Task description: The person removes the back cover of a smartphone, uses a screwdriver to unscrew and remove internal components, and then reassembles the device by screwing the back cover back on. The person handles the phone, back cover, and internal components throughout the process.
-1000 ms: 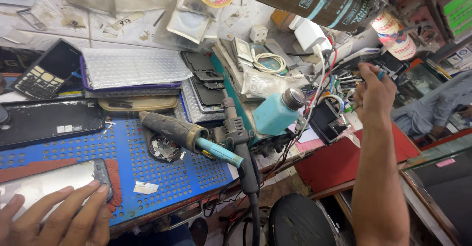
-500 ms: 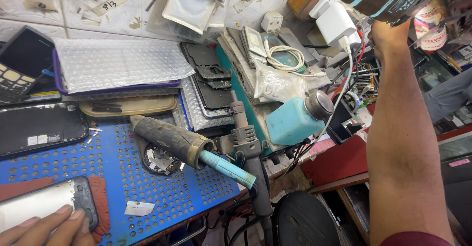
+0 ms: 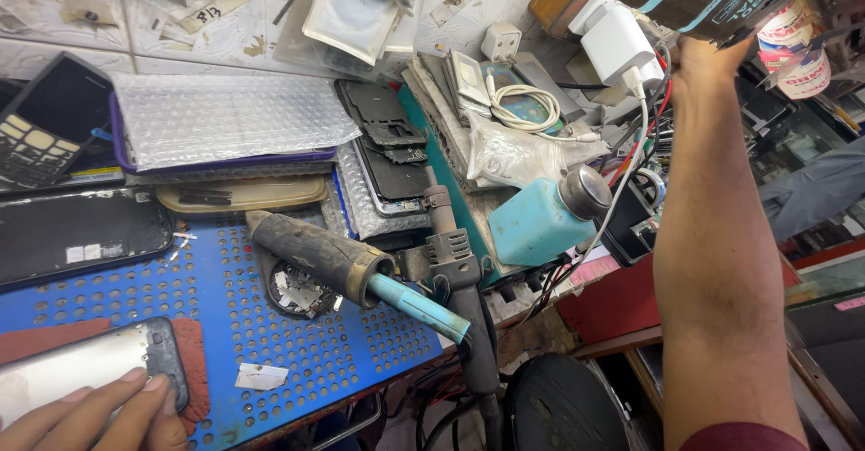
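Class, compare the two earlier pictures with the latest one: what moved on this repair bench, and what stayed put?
The right hand has gone from the tangle of cables up towards the shelf; only the wrist and forearm show, so any grip cannot be told. The left hand stays with its fingers on the phone lying on the blue perforated mat. The soldering iron and teal bottle have not shifted.

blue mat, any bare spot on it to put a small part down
Bare strip on the blue perforated mat between the dark phone and the phone under the left hand. Crowded around the soldering handle and back toward the wall.
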